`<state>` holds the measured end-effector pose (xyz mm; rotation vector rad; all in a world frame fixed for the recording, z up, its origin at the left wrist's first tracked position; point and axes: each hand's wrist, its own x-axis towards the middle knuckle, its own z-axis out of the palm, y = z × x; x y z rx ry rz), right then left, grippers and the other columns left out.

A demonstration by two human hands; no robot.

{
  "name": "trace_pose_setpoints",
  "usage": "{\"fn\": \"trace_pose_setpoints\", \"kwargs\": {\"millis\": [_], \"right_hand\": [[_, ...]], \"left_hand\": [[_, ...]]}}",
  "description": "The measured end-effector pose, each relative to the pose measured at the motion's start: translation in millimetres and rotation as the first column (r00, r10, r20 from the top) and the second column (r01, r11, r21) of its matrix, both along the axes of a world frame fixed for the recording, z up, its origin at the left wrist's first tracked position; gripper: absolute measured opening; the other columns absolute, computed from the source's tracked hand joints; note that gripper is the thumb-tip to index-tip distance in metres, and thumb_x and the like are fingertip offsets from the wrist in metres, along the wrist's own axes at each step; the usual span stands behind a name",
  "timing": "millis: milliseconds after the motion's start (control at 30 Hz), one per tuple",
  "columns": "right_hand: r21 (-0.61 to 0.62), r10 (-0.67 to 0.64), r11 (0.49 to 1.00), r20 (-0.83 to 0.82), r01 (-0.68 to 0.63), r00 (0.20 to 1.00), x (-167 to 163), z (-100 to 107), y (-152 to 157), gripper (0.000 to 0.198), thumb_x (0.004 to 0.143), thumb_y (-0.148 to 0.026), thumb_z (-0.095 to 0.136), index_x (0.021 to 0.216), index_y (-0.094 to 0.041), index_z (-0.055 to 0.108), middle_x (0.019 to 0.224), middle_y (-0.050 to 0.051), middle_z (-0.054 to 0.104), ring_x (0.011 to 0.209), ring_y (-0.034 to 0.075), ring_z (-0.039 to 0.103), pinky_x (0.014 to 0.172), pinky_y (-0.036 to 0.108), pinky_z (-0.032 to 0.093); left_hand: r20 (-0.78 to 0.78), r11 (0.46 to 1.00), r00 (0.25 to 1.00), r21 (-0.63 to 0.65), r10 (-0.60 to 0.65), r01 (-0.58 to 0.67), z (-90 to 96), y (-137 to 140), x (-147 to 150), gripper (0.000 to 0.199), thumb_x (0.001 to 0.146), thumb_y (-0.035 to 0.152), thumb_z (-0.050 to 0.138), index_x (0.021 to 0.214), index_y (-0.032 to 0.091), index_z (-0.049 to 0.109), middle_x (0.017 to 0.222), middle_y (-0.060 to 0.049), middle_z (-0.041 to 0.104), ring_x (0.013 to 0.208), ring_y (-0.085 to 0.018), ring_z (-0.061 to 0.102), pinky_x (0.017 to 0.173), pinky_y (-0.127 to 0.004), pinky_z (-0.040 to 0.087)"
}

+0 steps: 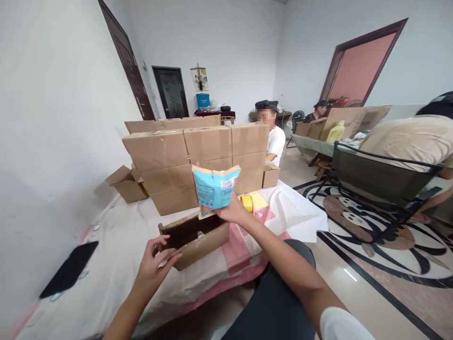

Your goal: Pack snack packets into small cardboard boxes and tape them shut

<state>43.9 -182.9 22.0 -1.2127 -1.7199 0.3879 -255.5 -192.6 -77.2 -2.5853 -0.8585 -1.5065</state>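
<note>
Small carton, table L edge: yellow bit inside. L hand at L end of open box, grip unclear. Box nr table's front edge: dark inside, 1 small greyish item. Snack bag above box's R end, R hand gripping its lower R side; prob. light, soft, slick, crushable: hold low, pinch gently.

Open box nr table's front edge: inside mostly dark, sm. item in it too tiny to ID. Blue bag: print too sm. to read; hides some R hand fingers. Far table edge hidden by stacked cartons, w/ much of white-shirted person. Beige-shirted person cut off, frame's R edge.
</note>
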Motion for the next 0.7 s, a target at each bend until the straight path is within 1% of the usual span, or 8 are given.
{"fn": "trace_pose_setpoints", "kwargs": {"millis": [100,200,300,367,433,500,600,700], "right_hand": [[0.096,-0.025,0.995,0.273,-0.001,0.962,1,-14,-4,0.031,0.072,-0.020,0.065,0.102,-0.023,0.069,0.097,0.007,0.076,0.094,0.029,0.069,0.084,0.038,0.055],[0.146,0.017,0.985,0.464,-0.096,0.886,16,-20,-15,0.052,0.077,-0.032,0.067,0.127,-0.018,0.060,0.117,0.013,0.072,0.106,0.031,0.067,0.087,0.038,0.052],[0.092,0.070,0.981,0.656,-0.172,0.751,26,-18,-25,0.056,0.081,-0.034,0.065,0.133,-0.017,0.055,0.119,0.013,0.071,0.105,0.029,0.068,0.081,0.035,0.051],[0.040,0.081,0.987,0.714,-0.156,0.696,26,-14,-29,0.057,0.079,-0.029,0.064,0.134,-0.019,0.055,0.117,0.010,0.072,0.102,0.027,0.069,0.075,0.033,0.050],[0.001,0.083,0.992,0.742,-0.126,0.665,21,-12,-30,0.059,0.077,-0.028,0.063,0.135,-0.022,0.055,0.112,0.008,0.074,0.098,0.027,0.070,0.069,0.032,0.047],[-0.022,0.084,0.994,0.760,-0.104,0.644,16,-11,-28,0.061,0.076,-0.027,0.062,0.136,-0.023,0.055,0.110,0.006,0.075,0.096,0.027,0.071,0.065,0.031,0.046],[-0.045,0.085,0.996,0.757,-0.078,0.648,15,-13,-23,0.065,0.075,-0.025,0.062,0.140,-0.024,0.054,0.119,0.007,0.074,0.100,0.027,0.071,0.068,0.032,0.047],[-0.052,0.078,0.997,0.733,-0.059,0.676,17,-19,-18,0.070,0.077,-0.026,0.062,0.147,-0.024,0.050,0.127,0.008,0.071,0.107,0.028,0.069,0.075,0.034,0.050]], "left_hand": [[0.059,0.999,0.998,0.043,-0.003,0.000,1.6,-8,17,0.011,0.088,0.015,0.069,0.090,0.025,0.073,0.110,-0.008,0.046,0.115,-0.027,0.062,0.088,-0.042,0.064],[0.075,0.994,0.996,0.092,0.048,-0.054,3.3,-9,21,0.010,0.087,0.017,0.069,0.089,0.026,0.075,0.110,-0.009,0.046,0.113,-0.028,0.061,0.084,-0.041,0.064],[-0.048,0.983,0.992,0.150,0.113,-0.105,-2.6,1,3,0.014,0.087,0.020,0.066,0.093,0.028,0.077,0.108,-0.009,0.053,0.099,-0.024,0.066,0.078,-0.036,0.065],[-0.145,0.977,0.982,0.193,0.123,-0.093,-8.5,12,-15,0.020,0.088,0.023,0.063,0.100,0.033,0.076,0.106,-0.007,0.060,0.092,-0.022,0.069,0.085,-0.041,0.065],[-0.237,0.970,0.970,0.242,0.061,-0.002,-11.1,23,-29,0.018,0.088,0.041,0.066,0.102,0.036,0.076,0.100,-0.005,0.068,0.095,-0.028,0.071,0.098,-0.053,0.060],[-0.336,0.963,0.942,0.256,0.011,0.080,-6.7,31,-35,0.043,0.076,0.071,0.069,0.098,0.034,0.078,0.094,-0.006,0.074,0.100,-0.036,0.072,0.100,-0.059,0.057],[-0.438,0.984,0.896,0.177,0.072,0.008,12.6,36,-35,0.074,0.053,0.093,0.066,0.097,0.035,0.081,0.097,-0.007,0.079,0.096,-0.039,0.074,0.081,-0.049,0.064],[-0.502,0.981,0.851,-0.029,0.154,-0.194,35.9,38,-29,0.076,0.060,0.090,0.063,0.118,0.043,0.074,0.136,-0.001,0.069,0.097,-0.034,0.076,0.062,-0.036,0.060]]}}
